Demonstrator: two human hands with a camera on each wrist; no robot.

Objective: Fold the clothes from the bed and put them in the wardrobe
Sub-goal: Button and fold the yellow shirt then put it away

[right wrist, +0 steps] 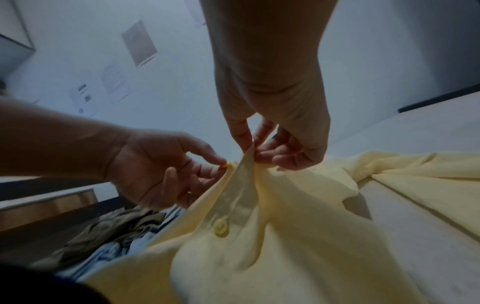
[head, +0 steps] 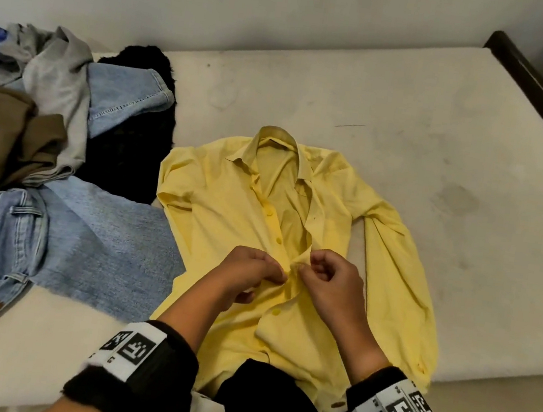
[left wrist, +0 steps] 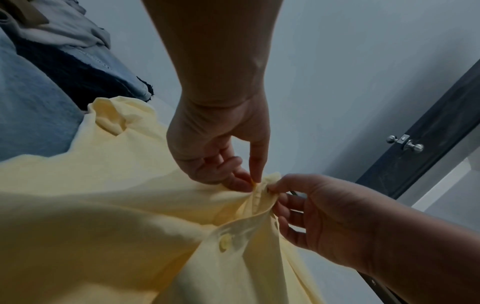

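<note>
Head view: left hand point(head: 248, 268) and right hand point(head: 329, 282) each pinch yellow shirt point(head: 228, 207) placket; no legible writing.

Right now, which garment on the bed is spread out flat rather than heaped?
The yellow shirt: it lies open at the middle of the bed, while the jeans and the rest sit heaped at the left.

The shirt point(head: 228, 207) lies flat on the bed point(head: 413, 114), collar twd the wall, hem at the near edge. Left of it is a clothes pile point(head: 42, 127), w/ jeans point(head: 10, 240) nearest the front. Both hands meet over the shirt's middle: left hand point(head: 248, 268) beside right hand point(head: 329, 282).
</note>
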